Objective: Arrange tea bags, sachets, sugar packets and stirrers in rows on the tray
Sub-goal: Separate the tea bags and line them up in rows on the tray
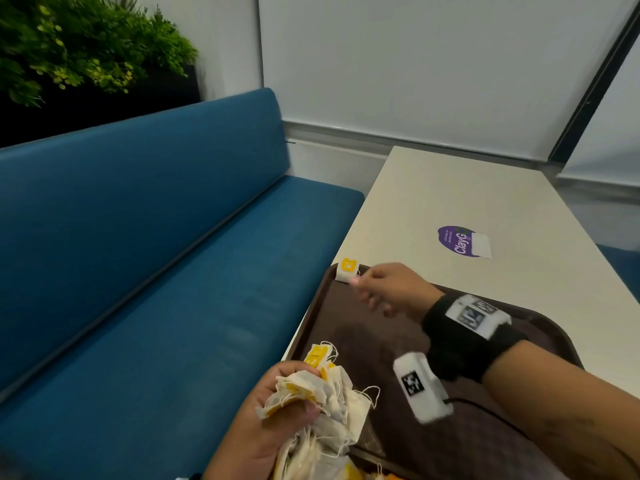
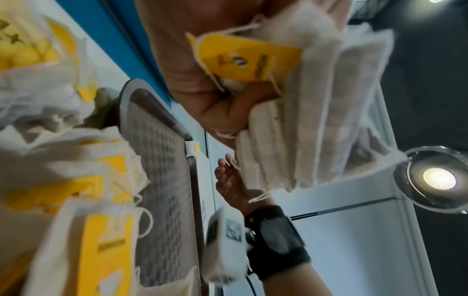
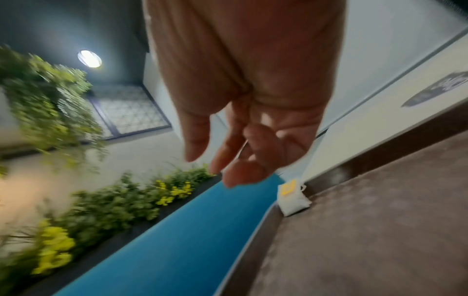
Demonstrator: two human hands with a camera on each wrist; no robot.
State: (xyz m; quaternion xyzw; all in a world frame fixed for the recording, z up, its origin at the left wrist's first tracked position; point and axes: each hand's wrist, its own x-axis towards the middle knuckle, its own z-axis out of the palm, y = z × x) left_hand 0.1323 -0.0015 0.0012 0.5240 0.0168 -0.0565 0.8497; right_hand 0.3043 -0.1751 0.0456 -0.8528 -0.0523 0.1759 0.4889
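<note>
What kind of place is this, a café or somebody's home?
Probably a café or office canteen: a long blue bench seat, a white table bearing a brown serving tray, and a planter wall of greenery.

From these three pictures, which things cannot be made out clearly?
- Head view: the near part of the tray is cut off by the bottom edge and covered by the right arm.
- Bundle of tea bags in the left hand: their count is unclear, they overlap.
- Head view: motion blur hides whether the right hand touches the lone tea bag.
- Sugar packets, stirrers: none visible in any view.
</note>
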